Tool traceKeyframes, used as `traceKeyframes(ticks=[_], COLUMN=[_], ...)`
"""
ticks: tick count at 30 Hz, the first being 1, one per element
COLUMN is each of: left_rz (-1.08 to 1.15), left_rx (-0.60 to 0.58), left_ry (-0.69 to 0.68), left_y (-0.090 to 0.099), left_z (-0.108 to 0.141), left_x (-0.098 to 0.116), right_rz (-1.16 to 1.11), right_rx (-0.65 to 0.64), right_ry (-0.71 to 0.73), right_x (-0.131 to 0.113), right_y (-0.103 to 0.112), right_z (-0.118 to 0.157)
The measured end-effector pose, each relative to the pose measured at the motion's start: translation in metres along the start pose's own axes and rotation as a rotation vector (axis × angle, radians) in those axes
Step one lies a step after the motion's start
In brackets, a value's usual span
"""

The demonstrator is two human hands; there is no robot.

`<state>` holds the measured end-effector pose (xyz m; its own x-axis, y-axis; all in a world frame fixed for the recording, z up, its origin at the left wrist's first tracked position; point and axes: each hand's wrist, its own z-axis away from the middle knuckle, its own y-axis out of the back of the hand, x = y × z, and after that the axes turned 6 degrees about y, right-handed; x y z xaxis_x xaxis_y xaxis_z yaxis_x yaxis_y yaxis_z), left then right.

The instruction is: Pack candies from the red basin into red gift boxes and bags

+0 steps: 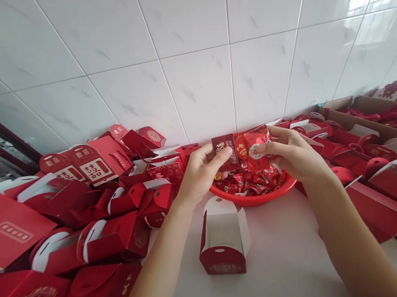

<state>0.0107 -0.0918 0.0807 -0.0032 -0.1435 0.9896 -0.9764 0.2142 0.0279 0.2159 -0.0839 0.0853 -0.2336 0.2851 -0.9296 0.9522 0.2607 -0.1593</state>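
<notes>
My left hand (204, 170) pinches a dark maroon candy packet (225, 152) with pale lettering between thumb and fingers. Beside it, my right hand (293, 151) grips bright red candy packets (258, 151), the front one with a round white emblem. Both hands are raised over a red plastic basin (259, 199) full of small wrapped candies (252, 182). On the white table in front of the basin stands a small red gift box (224, 261), its flaps up and its white inside showing no contents. My fingers partly cover the packets.
Many red gift boxes (118, 239) crowd the left side, some stacked. More red boxes (376, 200) lie on the right, and cardboard cartons (376, 107) hold others behind them. A white tiled wall (200, 88) rises along the table's back edge.
</notes>
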Motion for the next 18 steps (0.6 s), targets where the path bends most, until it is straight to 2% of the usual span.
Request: traceKeyframes(ticks=[5,11,18], left_rz=[0.015,0.088,0.037], left_rx=[-0.069,-0.016,-0.018], left_ry=[-0.013,-0.051,-0.065], left_y=[0.008,0.017,0.020], left_z=[0.003,0.002,0.007], left_x=[-0.009,-0.013,-0.017], right_rz=[0.026,-0.005,-0.003], right_rx=[-0.058,-0.112,-0.187], right_ry=[-0.028,-0.083,-0.093], right_x=[0.007,0.013,0.020], right_y=[-0.007,-0.016,-0.017], right_z=[0.000,-0.001,-0.001])
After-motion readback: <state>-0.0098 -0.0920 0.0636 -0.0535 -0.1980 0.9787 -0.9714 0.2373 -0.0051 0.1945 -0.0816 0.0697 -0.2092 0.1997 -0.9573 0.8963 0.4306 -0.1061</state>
